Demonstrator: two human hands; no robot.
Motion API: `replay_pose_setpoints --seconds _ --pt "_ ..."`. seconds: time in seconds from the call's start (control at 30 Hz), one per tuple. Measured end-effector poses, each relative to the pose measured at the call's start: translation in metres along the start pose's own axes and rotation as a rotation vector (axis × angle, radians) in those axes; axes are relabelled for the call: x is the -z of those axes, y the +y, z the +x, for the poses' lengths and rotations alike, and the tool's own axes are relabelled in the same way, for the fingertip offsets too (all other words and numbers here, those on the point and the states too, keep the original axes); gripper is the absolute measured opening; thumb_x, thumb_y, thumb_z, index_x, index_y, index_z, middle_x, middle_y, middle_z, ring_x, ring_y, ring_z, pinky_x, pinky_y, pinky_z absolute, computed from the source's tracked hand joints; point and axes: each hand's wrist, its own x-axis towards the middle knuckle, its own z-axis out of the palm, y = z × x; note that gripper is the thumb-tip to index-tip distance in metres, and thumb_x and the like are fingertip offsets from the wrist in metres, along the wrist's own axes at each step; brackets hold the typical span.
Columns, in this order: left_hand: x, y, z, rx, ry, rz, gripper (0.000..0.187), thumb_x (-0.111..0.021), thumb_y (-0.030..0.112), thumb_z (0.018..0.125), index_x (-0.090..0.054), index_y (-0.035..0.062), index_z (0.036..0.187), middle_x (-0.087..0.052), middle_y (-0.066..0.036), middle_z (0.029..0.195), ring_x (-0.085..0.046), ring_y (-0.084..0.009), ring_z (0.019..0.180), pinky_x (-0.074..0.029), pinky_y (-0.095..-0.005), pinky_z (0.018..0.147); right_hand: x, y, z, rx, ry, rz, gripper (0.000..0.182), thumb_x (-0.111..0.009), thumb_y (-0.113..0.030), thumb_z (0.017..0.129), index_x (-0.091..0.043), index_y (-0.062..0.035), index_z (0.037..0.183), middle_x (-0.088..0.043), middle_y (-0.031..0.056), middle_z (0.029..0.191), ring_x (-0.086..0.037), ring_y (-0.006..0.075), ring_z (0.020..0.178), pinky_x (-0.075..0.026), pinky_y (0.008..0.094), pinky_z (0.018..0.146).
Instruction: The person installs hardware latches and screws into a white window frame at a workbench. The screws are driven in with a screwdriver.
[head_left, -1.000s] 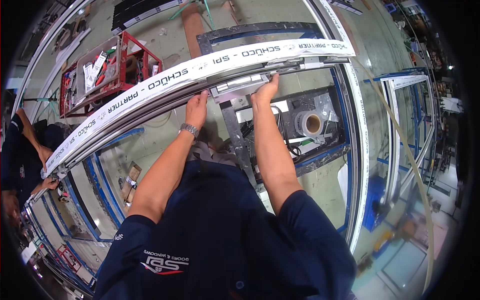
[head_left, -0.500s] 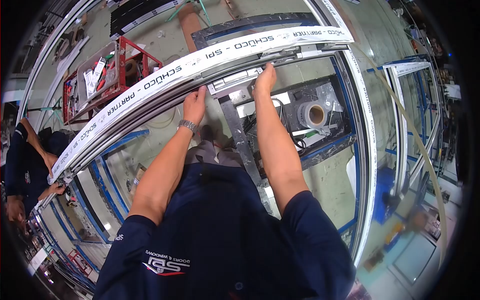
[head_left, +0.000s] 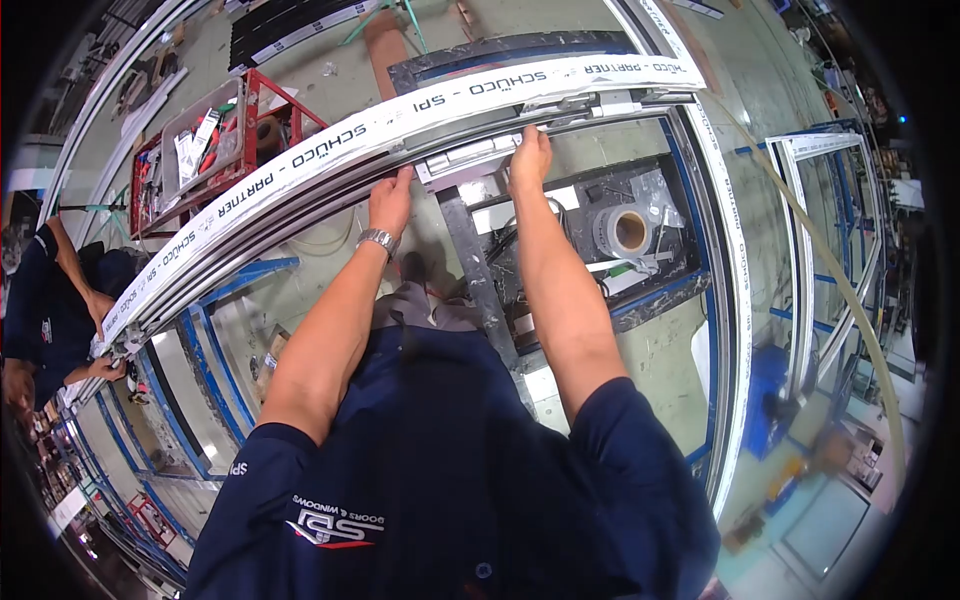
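A silver metal hinge lies along the inner edge of a long aluminium frame profile, whose face carries white printed protective tape. My left hand is closed at the hinge's left end, with the thumb up against the profile's edge and the other fingers mostly hidden below. At the right end my right hand is closed, thumb on top and fingers curled underneath out of sight. More metal fittings sit in the profile to the right of this hand.
A dark bench tray beneath holds a tape roll and tools. A red cart with a tool bin stands beyond the profile. At far left a co-worker's hand touches the same profile. A pale hose hangs at right.
My hands stay at the two ends of the hinge, with only a slight shift. The whole view has moved a little, and the co-worker leans slightly differently.
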Motion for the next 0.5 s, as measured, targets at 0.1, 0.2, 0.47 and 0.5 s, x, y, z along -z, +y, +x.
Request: replay_pose_setpoints --seconds 0.1,0.2,0.47,0.5 --pt "0.001 0.003 0.001 0.157 -0.099 -0.286 0.048 -0.053 0.043 0.091 -0.056 0.0007 0.070 -0.051 -0.006 0.060 -0.049 -0.0180 0.054 -0.041 -0.0348 0.052 0.003 0.014 0.010 -0.028 -0.089 0.046 0.046 -0.059 -0.029 0.085 -0.060 0.0101 0.109 -0.063 0.0191 0.108 -0.059 0.0254 0.094 -0.045 0.0355 0.083" --pt "-0.003 0.012 0.000 0.273 -0.158 -0.539 0.035 -0.053 0.038 0.092 -0.052 0.0062 0.077 -0.045 0.000 0.059 -0.042 -0.0121 0.050 -0.036 -0.0295 0.046 0.010 0.014 0.012 -0.075 -0.169 0.072 0.047 -0.068 -0.027 0.084 -0.060 0.0132 0.107 -0.064 0.0177 0.100 -0.061 0.0218 0.091 -0.049 0.0338 0.077" --pt "-0.002 0.002 -0.003 0.219 -0.301 -0.795 0.026 -0.056 0.032 0.093 -0.049 0.0089 0.085 -0.045 0.001 0.065 -0.038 -0.0097 0.050 -0.035 -0.0278 0.049 0.018 0.048 0.020 -0.175 -0.381 0.422 0.045 -0.076 -0.027 0.083 -0.060 0.0104 0.103 -0.064 0.0114 0.092 -0.059 0.0179 0.084 -0.047 0.0318 0.076" --pt "-0.001 0.002 -0.003 0.229 -0.289 -0.753 0.025 -0.055 0.033 0.094 -0.049 0.0100 0.085 -0.044 0.002 0.065 -0.038 -0.0097 0.051 -0.035 -0.0278 0.049 0.016 0.047 0.019 -0.170 -0.383 0.457 0.044 -0.076 -0.026 0.083 -0.060 0.0101 0.103 -0.064 0.0111 0.092 -0.059 0.0177 0.085 -0.046 0.0314 0.077"
